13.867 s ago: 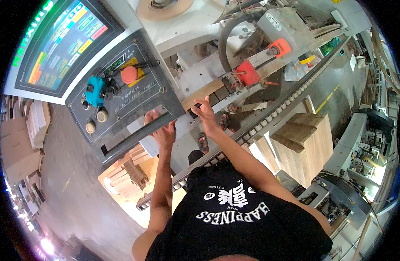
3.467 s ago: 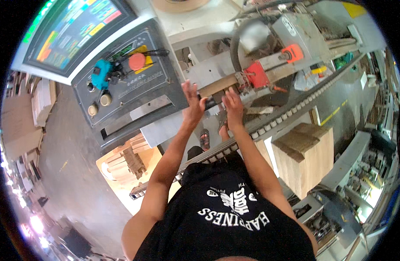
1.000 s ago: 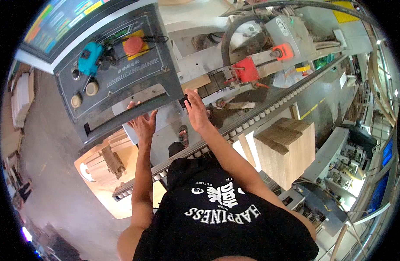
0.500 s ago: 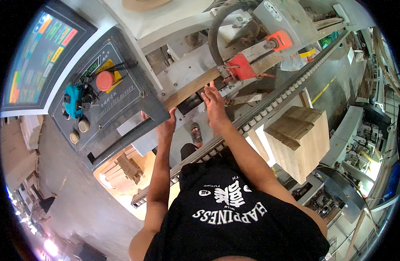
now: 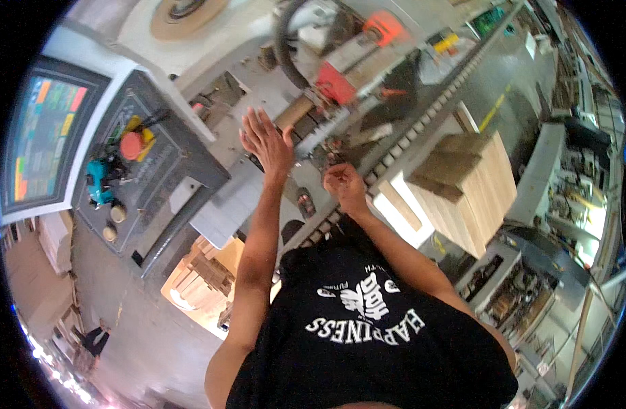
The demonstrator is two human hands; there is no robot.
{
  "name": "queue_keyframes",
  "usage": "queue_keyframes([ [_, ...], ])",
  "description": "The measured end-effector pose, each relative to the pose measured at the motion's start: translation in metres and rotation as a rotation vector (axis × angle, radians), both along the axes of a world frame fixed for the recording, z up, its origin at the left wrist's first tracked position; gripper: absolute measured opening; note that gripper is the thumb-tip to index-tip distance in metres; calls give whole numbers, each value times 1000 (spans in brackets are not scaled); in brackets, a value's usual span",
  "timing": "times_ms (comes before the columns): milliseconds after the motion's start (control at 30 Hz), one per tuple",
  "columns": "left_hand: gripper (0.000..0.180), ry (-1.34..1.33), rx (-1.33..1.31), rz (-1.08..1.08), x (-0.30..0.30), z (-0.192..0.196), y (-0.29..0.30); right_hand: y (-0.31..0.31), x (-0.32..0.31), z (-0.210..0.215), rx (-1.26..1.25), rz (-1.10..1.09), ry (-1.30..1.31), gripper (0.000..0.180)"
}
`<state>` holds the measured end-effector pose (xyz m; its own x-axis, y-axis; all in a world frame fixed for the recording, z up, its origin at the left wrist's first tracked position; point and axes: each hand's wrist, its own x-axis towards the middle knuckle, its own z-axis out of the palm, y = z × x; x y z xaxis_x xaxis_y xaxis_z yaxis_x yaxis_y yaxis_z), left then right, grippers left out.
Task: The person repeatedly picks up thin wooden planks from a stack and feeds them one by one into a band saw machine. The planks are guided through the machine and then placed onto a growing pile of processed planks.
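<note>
My left hand (image 5: pixel 265 140) is raised with the fingers spread, palm toward the grey machine body (image 5: pixel 245 82), holding nothing. It hovers just left of a pale wooden strip (image 5: pixel 294 112) that lies in the machine's feed. My right hand (image 5: pixel 343 185) is lower and to the right, fingers curled in loosely near the roller track (image 5: pixel 394 160); whether it pinches anything I cannot make out. Red guards (image 5: pixel 337 82) sit just beyond both hands.
A grey control panel (image 5: pixel 149 177) with a red stop button (image 5: pixel 131 144) and a coloured screen (image 5: pixel 43 146) stands to the left. A stack of wooden boards (image 5: pixel 469 187) rests at the right. More wood pieces (image 5: pixel 204 283) lie in a bin below.
Both hands have come off the wooden strip: the left lifted up and opened, the right drew back toward me and curled. The view also swung to the right.
</note>
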<state>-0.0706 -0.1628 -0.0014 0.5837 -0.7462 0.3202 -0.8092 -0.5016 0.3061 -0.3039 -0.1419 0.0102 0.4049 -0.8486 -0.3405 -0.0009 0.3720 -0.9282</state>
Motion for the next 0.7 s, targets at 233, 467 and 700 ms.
queue_keyframes([
  [233,94,29,-54,-65,-8,16,-44,24,-170,-23,-353,-161,708,18],
  [467,73,5,-116,-137,-5,5,29,34,-284,-92,-349,142,1396,75],
  [700,74,184,-87,-222,-65,5,129,45,-329,-121,-484,313,1359,53],
])
